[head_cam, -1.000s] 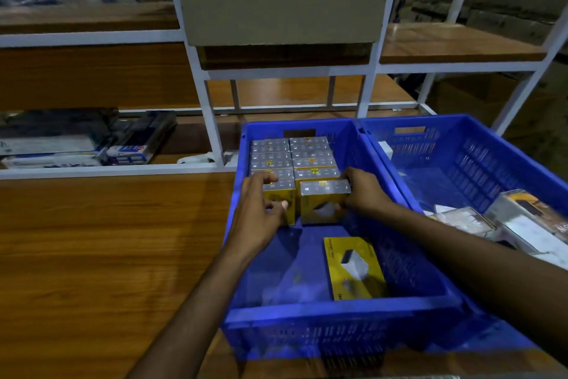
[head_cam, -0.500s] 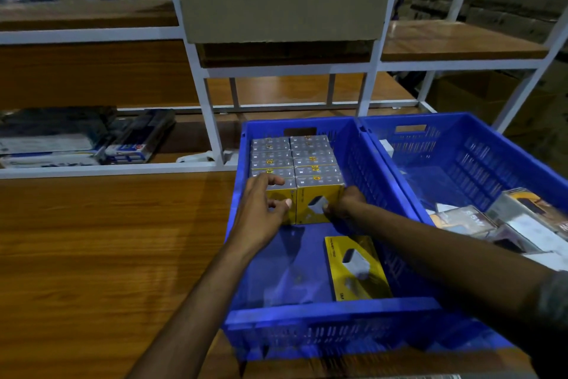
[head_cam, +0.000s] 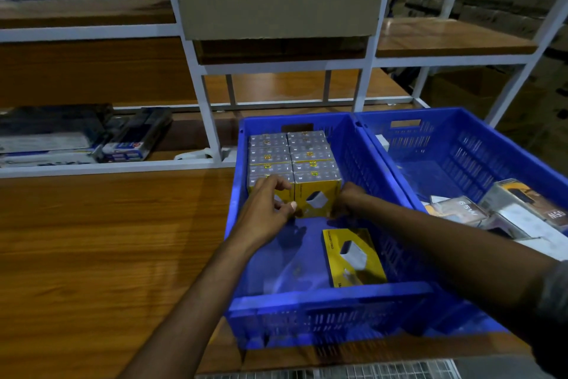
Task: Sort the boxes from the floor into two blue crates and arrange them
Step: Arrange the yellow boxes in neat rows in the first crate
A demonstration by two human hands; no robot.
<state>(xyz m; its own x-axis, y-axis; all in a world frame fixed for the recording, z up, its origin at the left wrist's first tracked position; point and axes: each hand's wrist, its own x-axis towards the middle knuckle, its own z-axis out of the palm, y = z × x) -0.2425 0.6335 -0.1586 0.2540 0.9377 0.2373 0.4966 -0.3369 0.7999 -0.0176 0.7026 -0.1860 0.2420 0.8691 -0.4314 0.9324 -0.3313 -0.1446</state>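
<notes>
The arranging step is judged to be in hand, with the left blue crate [head_cam: 307, 311] on the desk [head_cam: 107, 240] taken as landmark. Nearest, toward the crate's front wall, one yellow box [head_cam: 353, 257] is seen lying flat and loose on the crate floor, apart from the rest. Midway in the crate, the front pair of boxes [head_cam: 316, 194] is pressed by both hands: the left hand [head_cam: 264, 212] is laid against the left box with its grip half curled, fingers on top and thumb on the yellow face; the right hand [head_cam: 344, 203] is set at the right box's lower corner, its grip mostly hidden, so its opening cannot be told. Beyond, the packed rows of boxes [head_cam: 292, 151] are stood against the crate's far wall. To the right of the crate, the second blue crate [head_cam: 461, 139] is seen holding other boxes [head_cam: 504, 206]. Next, the loose box would probably need standing upright and sliding against the rows.
</notes>
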